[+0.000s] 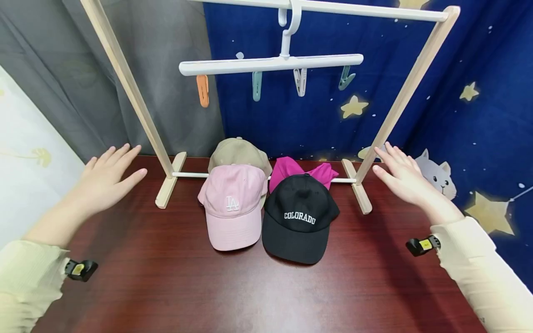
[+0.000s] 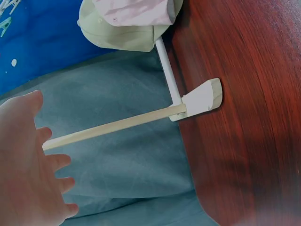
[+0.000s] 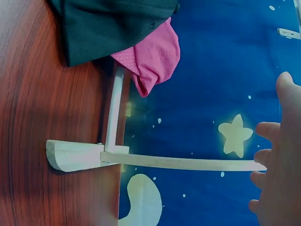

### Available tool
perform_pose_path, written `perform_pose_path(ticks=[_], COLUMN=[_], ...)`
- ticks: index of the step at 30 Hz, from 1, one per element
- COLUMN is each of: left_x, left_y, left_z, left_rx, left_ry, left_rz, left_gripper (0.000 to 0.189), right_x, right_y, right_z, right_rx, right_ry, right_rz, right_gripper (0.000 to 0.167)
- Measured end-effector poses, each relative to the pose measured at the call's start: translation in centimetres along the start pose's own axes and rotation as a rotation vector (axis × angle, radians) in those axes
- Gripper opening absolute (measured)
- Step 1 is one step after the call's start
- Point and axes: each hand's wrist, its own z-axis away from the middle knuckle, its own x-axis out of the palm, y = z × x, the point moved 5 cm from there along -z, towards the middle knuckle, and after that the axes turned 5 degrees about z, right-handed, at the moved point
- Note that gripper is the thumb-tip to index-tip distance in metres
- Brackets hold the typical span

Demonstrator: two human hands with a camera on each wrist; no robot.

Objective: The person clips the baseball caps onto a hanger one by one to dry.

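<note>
My left hand [image 1: 104, 178] is held out with fingers spread, left of the wooden rack's left post [image 1: 129, 88]. My right hand [image 1: 401, 173] mirrors it beside the right post [image 1: 410, 92], fingers straight; neither hand holds anything. Between the posts, a pink cap [image 1: 233, 199] with an LA mark leans in front of a beige cap [image 1: 239, 150]. A black COLORADO cap [image 1: 304, 217] sits in front of a magenta cloth piece [image 1: 285, 169], partly covering it. Above them a white hanger [image 1: 270, 64] hooks on the rack's top bar.
Clips hang from the hanger: orange [image 1: 202, 91], teal [image 1: 257, 86], white [image 1: 300, 82] and another teal one [image 1: 345, 78]. The rack's feet [image 1: 170, 180] stand on the dark red table [image 1: 250, 296]. Behind are a grey curtain [image 1: 175, 69] and a blue star-patterned curtain [image 1: 270, 120].
</note>
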Motion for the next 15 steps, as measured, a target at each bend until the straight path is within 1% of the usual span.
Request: perform_pose_path(ticks=[9, 13, 15], left_x=[0.2, 0.4, 0.5], left_y=[0.7, 1.3, 1.8], left_z=[0.1, 0.1, 0.0], left_rx=[-0.001, 0.000, 0.014], left_ry=[-0.009, -0.021, -0.019], left_rz=[0.038, 0.077, 0.097], left_gripper=[0.066, 0.066, 0.066], right_x=[0.0, 0.3, 0.3], right_y=[-0.4, -0.6, -0.7], right_z=[0.3, 0.6, 0.8], right_rx=[-0.038, -0.054, -0.056], right_ry=[0.070, 0.092, 0.100], right_rz=[-0.022, -0.034, -0.043], right_gripper=[0.055, 0.052, 0.051])
